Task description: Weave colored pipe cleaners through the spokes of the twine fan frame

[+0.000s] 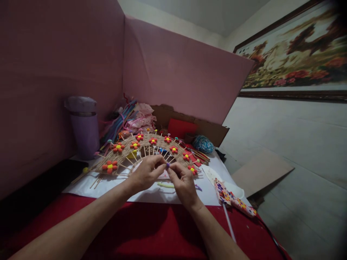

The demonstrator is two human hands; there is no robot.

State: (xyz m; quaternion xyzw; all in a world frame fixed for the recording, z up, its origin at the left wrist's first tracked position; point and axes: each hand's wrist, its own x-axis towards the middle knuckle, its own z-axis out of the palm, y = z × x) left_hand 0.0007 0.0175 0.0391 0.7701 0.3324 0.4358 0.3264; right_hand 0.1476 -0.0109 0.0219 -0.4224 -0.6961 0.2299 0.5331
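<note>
My left hand (147, 172) and my right hand (183, 182) meet above the white sheet (114, 187), fingers pinched together on a small purple bead (167, 165). Just behind them lies a fan-shaped woven twine craft (148, 142) on wooden sticks, set with several red and orange flowers that have yellow centres. Small coloured beads cap some stick tips. A pale green strip (166, 185) lies on the sheet under my hands.
A lilac lidded cup (84, 126) stands at the left. Pipe cleaners, pink fabric (141, 117), red felt (181, 128) and a blue yarn ball (203, 144) sit behind. A flower-patterned stick (233, 200) lies right. Pink boards enclose the red tabletop (151, 231).
</note>
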